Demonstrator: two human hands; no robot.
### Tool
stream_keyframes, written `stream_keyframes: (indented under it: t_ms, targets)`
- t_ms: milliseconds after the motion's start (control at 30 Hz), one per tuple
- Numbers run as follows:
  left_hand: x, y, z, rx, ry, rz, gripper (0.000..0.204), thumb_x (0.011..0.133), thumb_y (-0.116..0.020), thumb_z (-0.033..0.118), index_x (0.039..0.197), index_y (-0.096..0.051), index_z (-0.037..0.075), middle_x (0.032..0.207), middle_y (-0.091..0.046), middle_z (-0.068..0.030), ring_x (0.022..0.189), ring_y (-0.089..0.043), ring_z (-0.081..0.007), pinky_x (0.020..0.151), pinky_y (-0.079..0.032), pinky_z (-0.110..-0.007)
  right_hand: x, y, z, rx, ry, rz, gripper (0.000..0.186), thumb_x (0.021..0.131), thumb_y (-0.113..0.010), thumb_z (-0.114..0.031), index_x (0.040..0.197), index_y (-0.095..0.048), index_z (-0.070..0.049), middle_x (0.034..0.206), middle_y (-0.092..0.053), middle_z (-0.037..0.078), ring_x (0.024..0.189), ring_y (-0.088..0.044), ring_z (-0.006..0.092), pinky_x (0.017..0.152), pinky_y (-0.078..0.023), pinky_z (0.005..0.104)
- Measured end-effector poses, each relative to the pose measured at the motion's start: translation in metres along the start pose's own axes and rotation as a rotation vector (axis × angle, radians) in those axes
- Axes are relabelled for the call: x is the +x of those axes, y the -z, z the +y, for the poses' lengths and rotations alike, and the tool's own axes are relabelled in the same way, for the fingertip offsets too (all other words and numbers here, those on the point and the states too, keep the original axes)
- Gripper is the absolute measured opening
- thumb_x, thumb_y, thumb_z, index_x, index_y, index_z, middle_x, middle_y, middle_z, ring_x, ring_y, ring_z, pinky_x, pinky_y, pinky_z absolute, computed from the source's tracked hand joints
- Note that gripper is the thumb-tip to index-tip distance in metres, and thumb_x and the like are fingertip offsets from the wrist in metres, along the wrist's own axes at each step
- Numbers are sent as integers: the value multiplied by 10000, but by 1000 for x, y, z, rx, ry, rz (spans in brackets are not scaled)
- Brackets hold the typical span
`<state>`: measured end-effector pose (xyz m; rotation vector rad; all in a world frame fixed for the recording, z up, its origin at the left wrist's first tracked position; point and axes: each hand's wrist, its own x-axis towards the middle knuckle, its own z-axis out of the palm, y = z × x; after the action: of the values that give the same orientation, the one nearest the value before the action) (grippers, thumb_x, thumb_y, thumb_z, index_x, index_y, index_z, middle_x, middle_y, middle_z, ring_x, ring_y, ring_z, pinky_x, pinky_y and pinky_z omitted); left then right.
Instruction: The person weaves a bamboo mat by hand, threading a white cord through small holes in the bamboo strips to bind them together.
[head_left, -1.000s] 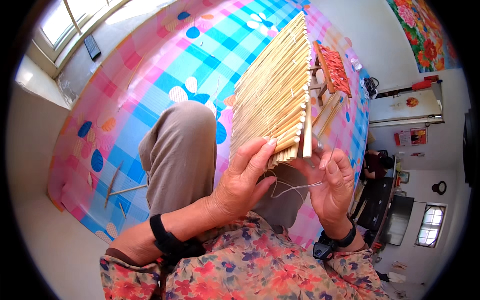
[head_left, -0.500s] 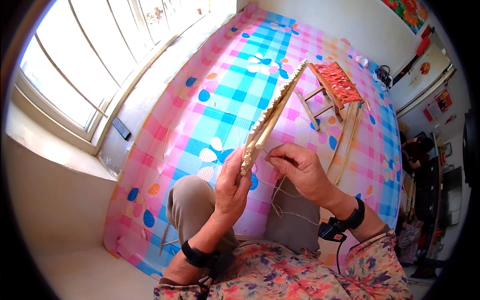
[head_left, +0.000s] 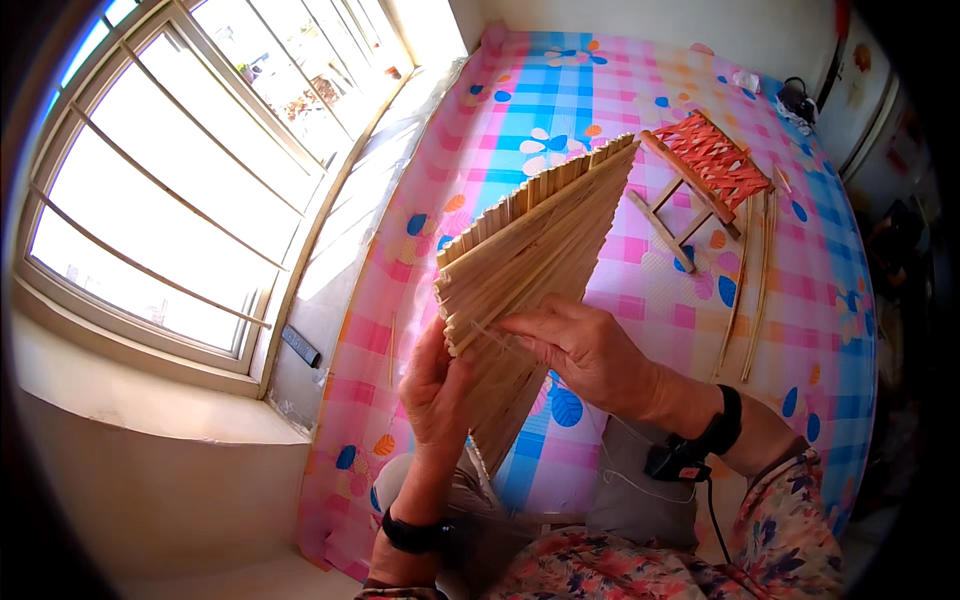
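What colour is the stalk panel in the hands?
The stalk panel is straw-yellow to tan; the head view shows it best.

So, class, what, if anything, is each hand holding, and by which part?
The left hand holds the stalk mat by its left edge. The right hand is near that edge; whether it holds anything cannot be told.

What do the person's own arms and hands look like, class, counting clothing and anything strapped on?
The left fingers and right fingers show no gloves. The left wrist has a black strap; the right wrist's black band has a small, boxy black device with a thin black cable. The right sleeve is pale, with a red, pink and dark blue floral print.
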<state>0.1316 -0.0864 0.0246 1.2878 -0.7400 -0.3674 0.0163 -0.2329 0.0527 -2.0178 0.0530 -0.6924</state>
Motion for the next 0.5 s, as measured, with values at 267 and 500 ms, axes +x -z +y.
stream_keyframes:
  t_ms: [267,500]
  targets:
    - [15,11,2,38,100,39,456,888,-510,-55,1334,-417,-67,1261,-537,-106,1164,-506,-164,992,-387,-288,27,-23,29,-51,165,23,309,867,-541,-81,1171,-598,-62,987,-585,180,895,-609,348,756,-510,386]
    - [16,19,-2,-26,62,74,437,878,-490,-74,1312,-441,-64,1252,-542,-111,1166,-504,-170,1005,-381,-299,35,-37,33,-8,173,35,319,863,-561,-81,1180,-595,-63,950,-584,164,886,-614,334,733,-522,384]
